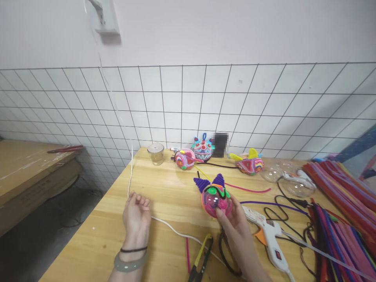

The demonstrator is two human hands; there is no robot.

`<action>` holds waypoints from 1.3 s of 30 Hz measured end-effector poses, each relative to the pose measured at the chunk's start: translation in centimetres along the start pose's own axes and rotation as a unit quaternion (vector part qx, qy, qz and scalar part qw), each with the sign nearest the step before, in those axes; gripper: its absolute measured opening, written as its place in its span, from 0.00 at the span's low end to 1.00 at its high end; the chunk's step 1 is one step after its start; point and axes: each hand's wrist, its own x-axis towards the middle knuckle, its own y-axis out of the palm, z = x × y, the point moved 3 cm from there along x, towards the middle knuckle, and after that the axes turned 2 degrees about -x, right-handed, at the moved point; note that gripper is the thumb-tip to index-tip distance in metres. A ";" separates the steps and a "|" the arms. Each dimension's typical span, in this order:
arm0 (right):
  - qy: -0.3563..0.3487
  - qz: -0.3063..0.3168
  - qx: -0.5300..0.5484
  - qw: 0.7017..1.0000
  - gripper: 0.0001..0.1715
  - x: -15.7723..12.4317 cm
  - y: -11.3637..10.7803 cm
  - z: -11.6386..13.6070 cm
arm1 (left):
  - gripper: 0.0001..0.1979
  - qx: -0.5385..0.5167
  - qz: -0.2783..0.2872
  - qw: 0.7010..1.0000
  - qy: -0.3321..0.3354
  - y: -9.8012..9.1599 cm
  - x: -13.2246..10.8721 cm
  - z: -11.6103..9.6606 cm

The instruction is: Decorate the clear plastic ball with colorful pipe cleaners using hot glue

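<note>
My right hand (235, 229) grips a clear ball (216, 197) decorated with coloured pipe cleaners, with purple ears on top, held upright just above the wooden table (164, 196). My left hand (136, 217) rests on the table to the left, fingers curled loosely downward and holding nothing, beside a white cable (176, 232). A green bangle and a black band sit on that wrist.
A white glue gun (272, 235) lies to the right of my right hand, snips (202, 256) in front. Three finished decorated balls (185, 158) and a small glass jar (155, 152) stand at the back. Pipe cleaner bundles (337, 211) fill the right side. Clear half-shells (293, 180) lie nearby.
</note>
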 end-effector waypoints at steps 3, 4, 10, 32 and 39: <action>-0.015 -0.034 -0.011 0.999 0.37 0.3 -0.7 1.0 | 0.10 0.019 -0.010 0.999 0.042 0.1 0.0 -0.3; -0.025 -0.035 -0.016 0.999 0.38 0.3 -0.8 1.1 | 0.11 0.030 -0.005 0.999 0.046 0.3 -0.3 -0.1; -0.081 0.019 -0.043 0.996 0.37 -0.6 -0.5 -0.1 | 0.24 0.182 0.099 0.978 -0.019 1.7 -3.6 3.4; -0.108 0.083 -0.187 0.973 0.27 -1.6 0.1 -1.5 | 0.13 0.083 0.334 0.887 -0.308 3.3 -9.3 5.8; -0.169 0.056 -0.219 0.959 0.15 -1.3 -0.1 -0.5 | 0.11 0.023 0.255 0.912 -0.322 2.9 -7.4 5.6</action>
